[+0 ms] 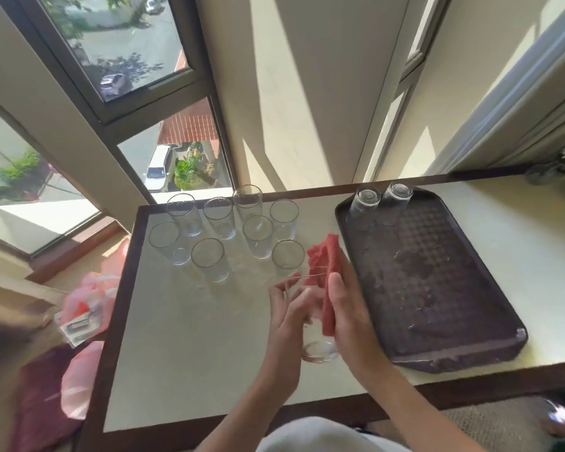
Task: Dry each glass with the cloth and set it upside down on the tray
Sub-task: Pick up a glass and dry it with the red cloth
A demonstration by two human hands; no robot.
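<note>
Steadying a clear drinking glass (318,349) tilted in the left hand (289,316), the right hand (346,316) grips the red ribbed cloth (323,265) against it for drying.

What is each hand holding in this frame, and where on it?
The left hand holds a clear glass by its side wall, base toward the person. The right hand presses the red cloth against the glass's other side, gripping the cloth's lower part.

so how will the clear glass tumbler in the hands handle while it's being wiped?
The clear glass tumbler, thin-walled, is probably fragile. Smooth and maybe wet, it could slip from the left hand. The red cloth under the right hand likely adds grip. Tall and narrow, so apt to tip when set on the dark plastic tray.
</note>
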